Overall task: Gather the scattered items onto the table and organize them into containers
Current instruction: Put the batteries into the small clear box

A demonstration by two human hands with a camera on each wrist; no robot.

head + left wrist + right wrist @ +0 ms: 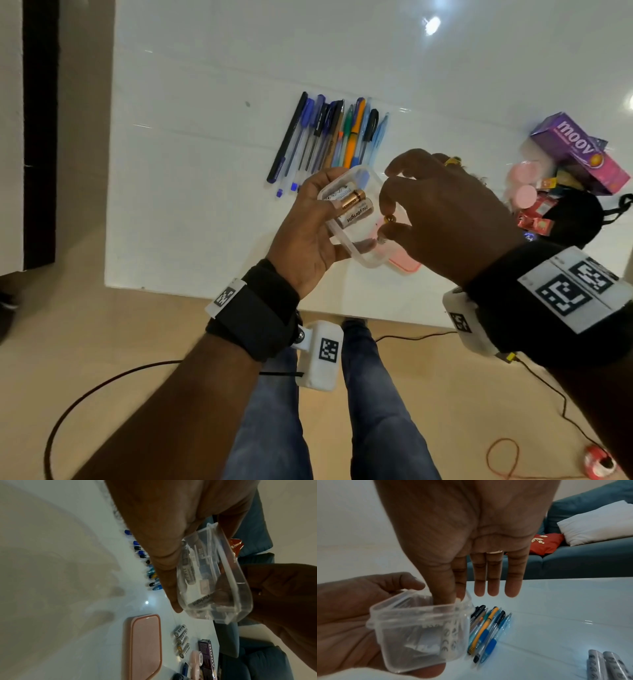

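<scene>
The left hand holds a small clear container above the near edge of the white table, with fingers and thumb curled around its walls. Inside the container lie batteries, side by side; one is copper coloured, the others are white. The right hand is over the open container. Its thumb and first finger pinch one battery and lower it inside, while the other three fingers point straight and touch nothing.

Beyond the container a row of pens lies on the table, close together and almost parallel. Under the container, on the table, rests a pink lid, and just beside the lid are four more loose batteries in a row. To the right of the container, well apart, is a purple box with small pink and red items around it, too blurred to name. A blue sofa stands behind the table
</scene>
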